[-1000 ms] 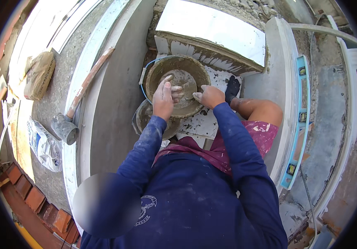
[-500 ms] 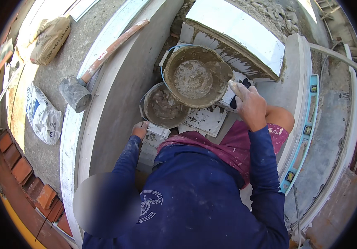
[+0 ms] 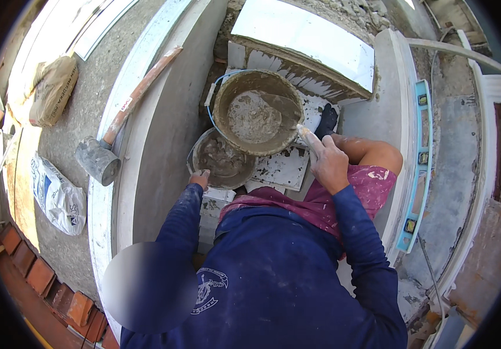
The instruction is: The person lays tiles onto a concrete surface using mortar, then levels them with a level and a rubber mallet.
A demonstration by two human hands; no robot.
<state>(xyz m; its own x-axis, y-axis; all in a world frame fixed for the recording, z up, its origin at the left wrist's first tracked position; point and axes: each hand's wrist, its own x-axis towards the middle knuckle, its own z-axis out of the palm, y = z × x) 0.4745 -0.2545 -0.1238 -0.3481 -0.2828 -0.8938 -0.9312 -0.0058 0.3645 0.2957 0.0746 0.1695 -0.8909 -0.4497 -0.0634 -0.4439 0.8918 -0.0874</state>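
Note:
My right hand [image 3: 329, 166] is closed round the pale handle of a trowel [image 3: 307, 136]. Its mortar-coated blade dips into the larger bucket [image 3: 297, 99], lying against the wet grey mortar [image 3: 253, 116] inside. That bucket has a blue wire handle with a white grip. A smaller bucket [image 3: 249, 174], also holding mortar, stands partly under the larger one's near side. My left hand [image 3: 200, 178] is closed on the near-left rim of this smaller bucket. Mortar-spotted white tiles [image 3: 285, 168] lie beneath and beside the buckets.
A rubber mallet [image 3: 99, 161] rests on the left ledge, near a brown paper sack [image 3: 54, 90] and a white plastic bag [image 3: 58, 195]. A blue spirit level [image 3: 422, 166] lies along the right ledge. A white-topped block [image 3: 306, 41] stands beyond the buckets. Roof tiles [image 3: 41, 276] lie lower left.
The view has shifted, so the surroundings sit lower and farther left. My right hand and the trowel have drawn slightly back toward me, the blade still in the larger bucket. My left hand stays by the smaller bucket.

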